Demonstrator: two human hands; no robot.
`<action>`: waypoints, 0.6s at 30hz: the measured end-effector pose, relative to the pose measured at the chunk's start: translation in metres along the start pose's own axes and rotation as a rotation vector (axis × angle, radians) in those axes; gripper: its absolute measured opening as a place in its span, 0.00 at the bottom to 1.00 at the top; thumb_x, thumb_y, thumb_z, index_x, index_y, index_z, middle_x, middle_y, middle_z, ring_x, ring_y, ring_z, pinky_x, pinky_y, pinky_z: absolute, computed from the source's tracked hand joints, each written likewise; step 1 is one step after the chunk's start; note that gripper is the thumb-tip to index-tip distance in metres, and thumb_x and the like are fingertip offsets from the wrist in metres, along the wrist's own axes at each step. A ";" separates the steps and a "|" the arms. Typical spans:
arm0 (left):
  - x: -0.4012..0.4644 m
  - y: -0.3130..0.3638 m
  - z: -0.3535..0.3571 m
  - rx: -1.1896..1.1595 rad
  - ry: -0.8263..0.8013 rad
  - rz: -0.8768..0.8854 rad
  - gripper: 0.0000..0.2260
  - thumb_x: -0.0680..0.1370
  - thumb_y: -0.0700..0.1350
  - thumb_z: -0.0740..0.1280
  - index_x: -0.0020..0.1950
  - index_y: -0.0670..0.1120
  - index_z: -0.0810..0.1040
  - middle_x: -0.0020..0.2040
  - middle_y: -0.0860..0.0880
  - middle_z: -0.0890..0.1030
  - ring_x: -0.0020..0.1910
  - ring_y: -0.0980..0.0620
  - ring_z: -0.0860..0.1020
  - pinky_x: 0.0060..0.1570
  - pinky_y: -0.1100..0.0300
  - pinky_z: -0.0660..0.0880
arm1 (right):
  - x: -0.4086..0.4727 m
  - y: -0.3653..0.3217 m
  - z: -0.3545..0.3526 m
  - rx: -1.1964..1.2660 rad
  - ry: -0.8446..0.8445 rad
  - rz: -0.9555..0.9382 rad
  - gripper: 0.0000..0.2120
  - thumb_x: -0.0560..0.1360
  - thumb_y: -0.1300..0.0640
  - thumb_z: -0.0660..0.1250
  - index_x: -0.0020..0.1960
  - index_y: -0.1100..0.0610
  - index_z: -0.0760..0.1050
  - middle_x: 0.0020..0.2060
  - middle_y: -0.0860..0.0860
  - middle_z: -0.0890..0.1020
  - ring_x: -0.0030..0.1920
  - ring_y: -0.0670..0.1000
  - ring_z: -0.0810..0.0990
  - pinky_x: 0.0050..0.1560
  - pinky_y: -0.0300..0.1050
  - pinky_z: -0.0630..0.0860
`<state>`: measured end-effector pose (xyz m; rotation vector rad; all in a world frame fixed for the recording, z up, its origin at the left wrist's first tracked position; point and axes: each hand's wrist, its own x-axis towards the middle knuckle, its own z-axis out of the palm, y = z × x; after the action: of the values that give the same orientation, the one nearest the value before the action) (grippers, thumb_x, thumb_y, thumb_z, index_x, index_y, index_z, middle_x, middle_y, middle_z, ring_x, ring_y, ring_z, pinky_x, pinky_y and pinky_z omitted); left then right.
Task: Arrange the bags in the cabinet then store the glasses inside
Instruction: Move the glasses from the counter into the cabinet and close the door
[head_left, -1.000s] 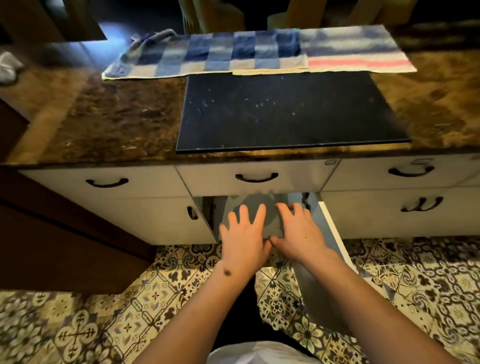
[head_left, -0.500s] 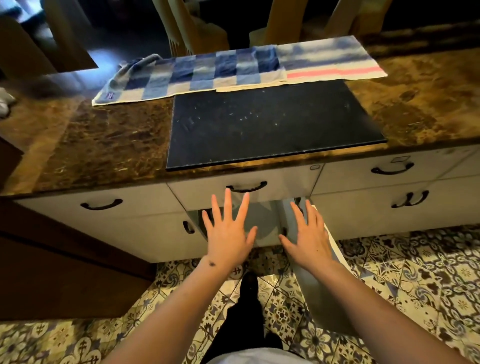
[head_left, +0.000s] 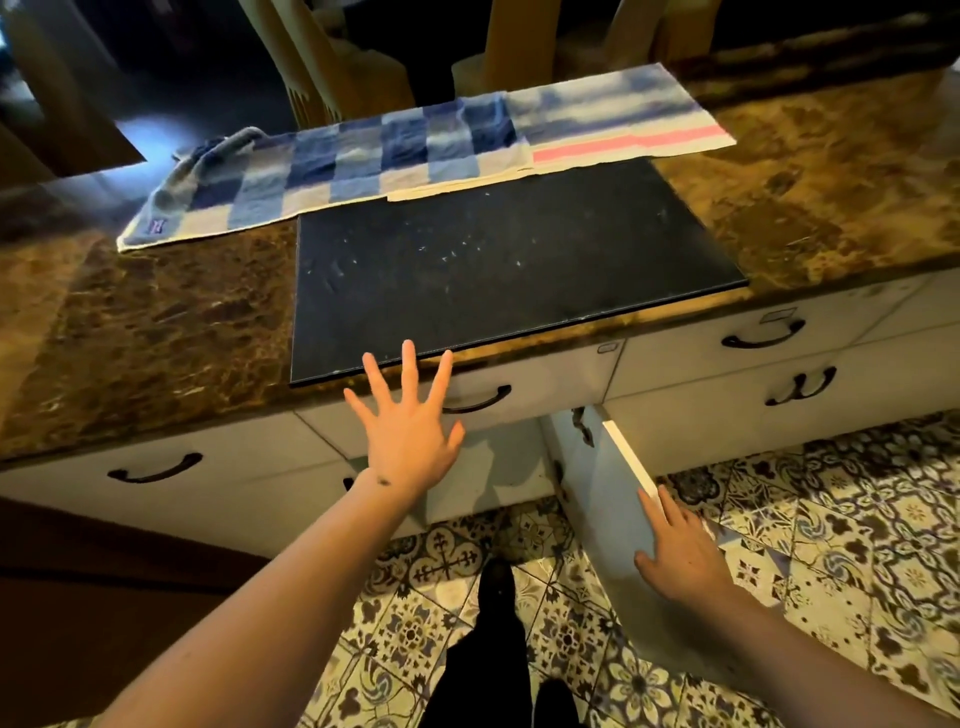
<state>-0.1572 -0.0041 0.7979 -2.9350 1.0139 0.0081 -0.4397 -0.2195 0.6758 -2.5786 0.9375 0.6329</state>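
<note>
My left hand (head_left: 408, 431): fingers spread straight, grasping nothing, raised before drawer front (head_left: 524, 387) at counter edge. My right hand (head_left: 680, 553): fingers extended, released, resting against edge of open cabinet door (head_left: 597, 488). Cabinet (head_left: 498, 467) opening between hands, at 3 o'clock of left hand; interior dim, bags and glasses not discernible. Black mat (head_left: 493, 270) on marble counter (head_left: 145, 322) at 12 o'clock; checked towel (head_left: 322, 171) beyond it.

Two hands (head_left: 410, 436) (head_left: 680, 556), two towels (head_left: 332, 171) (head_left: 618, 124), one black board (head_left: 498, 265), five handles (head_left: 155, 470) (head_left: 480, 400) (head_left: 763, 335) (head_left: 802, 387) (head_left: 582, 426).
</note>
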 end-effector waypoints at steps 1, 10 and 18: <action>0.000 0.000 0.002 -0.005 -0.004 -0.003 0.42 0.78 0.68 0.59 0.82 0.60 0.35 0.83 0.45 0.35 0.78 0.28 0.34 0.70 0.21 0.49 | 0.000 0.005 0.004 0.007 -0.018 0.001 0.41 0.79 0.42 0.60 0.82 0.49 0.38 0.82 0.50 0.44 0.78 0.58 0.56 0.71 0.52 0.67; -0.001 -0.004 0.003 0.021 -0.048 -0.001 0.47 0.76 0.68 0.64 0.81 0.60 0.33 0.83 0.47 0.33 0.78 0.30 0.33 0.69 0.20 0.51 | -0.018 0.055 0.029 0.188 -0.031 -0.076 0.42 0.78 0.47 0.65 0.82 0.49 0.42 0.82 0.47 0.52 0.72 0.52 0.70 0.67 0.48 0.74; 0.007 -0.005 -0.003 0.046 -0.164 -0.031 0.51 0.73 0.70 0.66 0.77 0.64 0.27 0.80 0.50 0.27 0.77 0.31 0.29 0.68 0.19 0.49 | -0.052 0.084 0.044 0.227 -0.057 -0.116 0.46 0.79 0.46 0.65 0.81 0.49 0.33 0.80 0.43 0.42 0.74 0.51 0.68 0.69 0.48 0.72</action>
<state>-0.1492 -0.0047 0.8009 -2.8513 0.9326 0.2179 -0.5445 -0.2347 0.6526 -2.3804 0.7859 0.5320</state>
